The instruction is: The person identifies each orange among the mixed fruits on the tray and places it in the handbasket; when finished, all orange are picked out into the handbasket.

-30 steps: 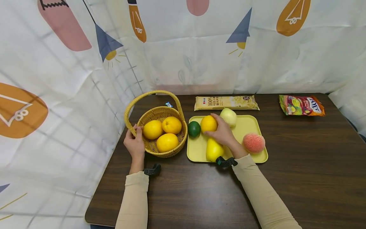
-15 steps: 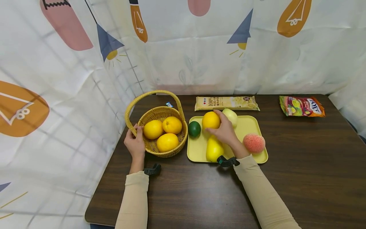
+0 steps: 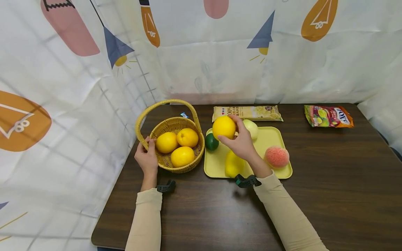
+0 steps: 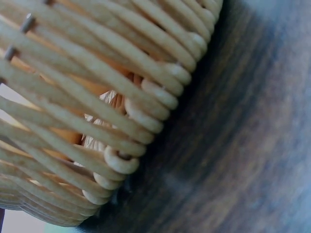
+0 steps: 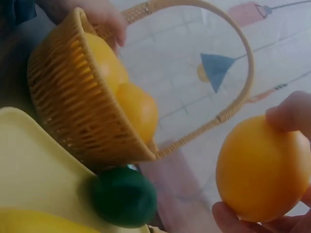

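Note:
My right hand (image 3: 242, 142) holds a round yellow-orange orange (image 3: 224, 128) between thumb and fingers, raised above the tray (image 3: 267, 139). In the right wrist view the same orange (image 5: 262, 170) shows at the right edge with fingertips around it. At the left, my left hand (image 3: 147, 158) grips the wicker basket (image 3: 188, 169) at its rim, by the foot of the tall handle. Several similar yellow-orange fruits (image 3: 183, 157) lie inside the basket. The left wrist view shows only the basket's woven side (image 4: 97, 87) close up, beside the dark tabletop.
On the tray sit a dark green fruit (image 3: 211, 142), a yellow pear (image 3: 233, 164), a pale green fruit (image 3: 251, 129) and a pink peach (image 3: 277, 156). Behind it lies a noodle packet (image 3: 257, 113). A colourful snack bag (image 3: 328, 116) lies at the back right, a small blue wrapper (image 3: 184, 115) behind the basket.
My right hand has lifted the orange up off the tray and carried it a little left, toward the basket. My left hand keeps its grip on the basket, which stays in place.

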The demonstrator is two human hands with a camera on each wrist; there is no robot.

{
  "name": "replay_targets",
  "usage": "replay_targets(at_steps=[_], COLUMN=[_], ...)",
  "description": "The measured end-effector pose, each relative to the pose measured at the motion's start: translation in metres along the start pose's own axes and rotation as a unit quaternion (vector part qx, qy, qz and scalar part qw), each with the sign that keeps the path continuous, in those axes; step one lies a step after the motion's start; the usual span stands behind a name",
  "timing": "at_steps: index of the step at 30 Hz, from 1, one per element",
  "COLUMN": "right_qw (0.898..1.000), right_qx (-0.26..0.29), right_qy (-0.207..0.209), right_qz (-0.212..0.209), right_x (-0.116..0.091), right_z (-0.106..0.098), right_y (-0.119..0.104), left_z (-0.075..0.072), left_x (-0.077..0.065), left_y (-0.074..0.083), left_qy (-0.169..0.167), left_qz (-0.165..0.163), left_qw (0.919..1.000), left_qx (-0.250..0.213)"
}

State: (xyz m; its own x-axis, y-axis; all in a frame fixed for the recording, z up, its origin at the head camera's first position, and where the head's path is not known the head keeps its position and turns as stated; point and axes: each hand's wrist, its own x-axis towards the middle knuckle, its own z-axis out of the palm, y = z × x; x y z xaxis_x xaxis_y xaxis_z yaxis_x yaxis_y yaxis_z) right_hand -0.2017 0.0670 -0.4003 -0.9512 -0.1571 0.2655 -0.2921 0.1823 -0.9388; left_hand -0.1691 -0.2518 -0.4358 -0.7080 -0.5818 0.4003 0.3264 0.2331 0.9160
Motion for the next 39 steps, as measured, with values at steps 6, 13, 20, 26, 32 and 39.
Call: replay_targets(at_steps=[6, 13, 20, 26, 32, 39], right_qw=[0.999, 0.995, 0.985, 0.982, 0.984, 0.985], right_qx=[0.026, -0.013, -0.056, -0.064, -0.072, -0.073], right_qy=[-0.016, -0.056, -0.088, -0.089, -0.076, -0.076], right_qz=[-0.034, -0.079, -0.135, -0.153, -0.146, -0.137], right_x=[-0.008, -0.016, -0.018, -0.013, -0.008, 0.002], right_z=[0.022, 0.054, 0.085, 0.102, 0.110, 0.121], right_y=[-0.004, -0.014, -0.019, -0.018, -0.013, -0.009], left_z=[-0.001, -0.002, -0.002, -0.001, 0.000, 0.001], left_x=[0.000, 0.001, 0.001, 0.001, 0.001, 0.001], left_y=[0.000, 0.000, -0.001, -0.002, -0.002, -0.001], left_qy=[0.006, 0.003, 0.008, 0.007, 0.006, 0.010], left_qz=[-0.001, 0.004, 0.003, 0.002, 0.000, -0.002], left_qw=[1.0000, 1.0000, 0.9999, 0.9999, 0.9999, 0.9999], left_qx=[0.005, 0.006, 0.013, 0.013, 0.011, 0.007])
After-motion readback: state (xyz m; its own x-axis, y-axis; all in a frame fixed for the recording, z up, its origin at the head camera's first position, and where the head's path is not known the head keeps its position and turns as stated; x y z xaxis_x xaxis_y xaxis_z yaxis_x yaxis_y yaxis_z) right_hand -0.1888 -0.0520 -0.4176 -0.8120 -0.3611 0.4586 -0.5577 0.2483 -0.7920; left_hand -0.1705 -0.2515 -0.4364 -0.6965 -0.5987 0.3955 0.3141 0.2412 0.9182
